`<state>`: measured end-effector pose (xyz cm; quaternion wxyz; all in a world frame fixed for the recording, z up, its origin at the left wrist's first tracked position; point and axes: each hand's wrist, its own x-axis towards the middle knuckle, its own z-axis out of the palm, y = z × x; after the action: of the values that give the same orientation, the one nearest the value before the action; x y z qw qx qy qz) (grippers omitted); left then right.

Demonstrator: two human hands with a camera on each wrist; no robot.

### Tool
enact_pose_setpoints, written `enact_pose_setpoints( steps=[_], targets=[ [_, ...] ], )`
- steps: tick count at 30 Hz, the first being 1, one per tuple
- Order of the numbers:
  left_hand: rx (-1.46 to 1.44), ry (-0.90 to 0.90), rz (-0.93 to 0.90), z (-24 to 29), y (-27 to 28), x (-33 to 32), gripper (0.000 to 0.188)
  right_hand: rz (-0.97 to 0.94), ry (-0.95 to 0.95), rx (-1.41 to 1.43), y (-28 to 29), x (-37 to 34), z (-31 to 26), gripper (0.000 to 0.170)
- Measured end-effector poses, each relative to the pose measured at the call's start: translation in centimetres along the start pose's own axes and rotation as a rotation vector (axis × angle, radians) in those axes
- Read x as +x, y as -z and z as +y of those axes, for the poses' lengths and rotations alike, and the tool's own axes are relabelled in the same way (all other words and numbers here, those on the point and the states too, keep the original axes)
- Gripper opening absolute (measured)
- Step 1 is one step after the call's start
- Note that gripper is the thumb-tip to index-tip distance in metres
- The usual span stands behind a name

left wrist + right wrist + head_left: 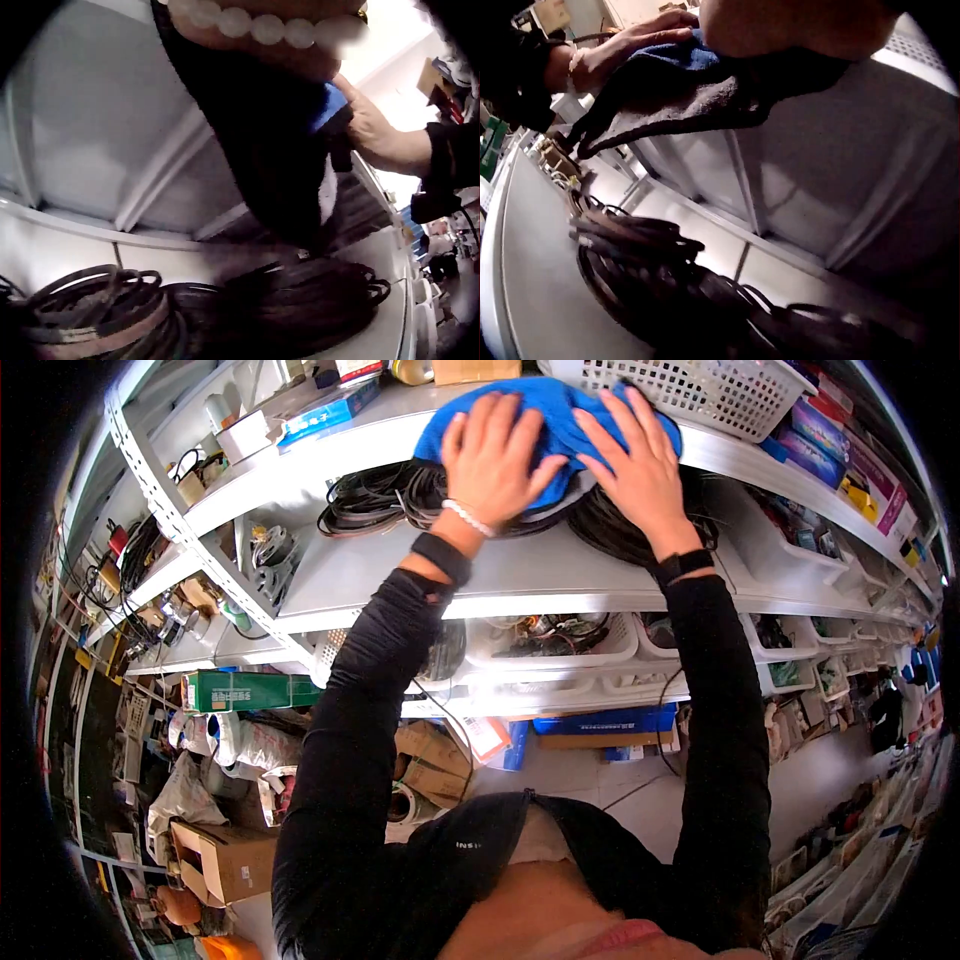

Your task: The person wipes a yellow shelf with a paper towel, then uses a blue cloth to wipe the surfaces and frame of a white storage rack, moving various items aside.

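A blue cloth with a dark edge lies over the front rim of the upper shelf and hangs below it. My left hand, with a white bead bracelet, rests on the cloth's left part, fingers spread and straight. On its right part my right hand lies with fingers extended upward. In the right wrist view the cloth's grey underside shows beneath both hands. Seen from the left wrist, the hanging cloth is dark and mostly in shadow, with a small blue patch.
Coils of dark cable lie on the shelf below the cloth. A white perforated basket stands right behind the right hand. To the left is a blue box on the upper shelf. White bins fill the lower level.
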<state>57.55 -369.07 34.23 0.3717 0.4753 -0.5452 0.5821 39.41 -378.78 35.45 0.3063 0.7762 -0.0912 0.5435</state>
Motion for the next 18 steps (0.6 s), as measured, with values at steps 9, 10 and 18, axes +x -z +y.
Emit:
enact_pose_setpoints(
  steps=[9,10,18],
  targets=[
    [0.126,-0.209,-0.208,13.6,-7.0,3.9,0.060,-0.030,-0.308,-0.190,4.2,-9.3,13.1,0.072],
    [0.074,-0.234,-0.212,14.4,-7.1,4.4,0.056,-0.010,-0.348,-0.179,4.8,-9.7,13.5,0.074],
    [-0.042,-0.257,-0.194,8.4,-4.5,4.1,0.057,0.034,-0.424,-0.049,2.6,-6.8,7.2,0.076]
  ],
)
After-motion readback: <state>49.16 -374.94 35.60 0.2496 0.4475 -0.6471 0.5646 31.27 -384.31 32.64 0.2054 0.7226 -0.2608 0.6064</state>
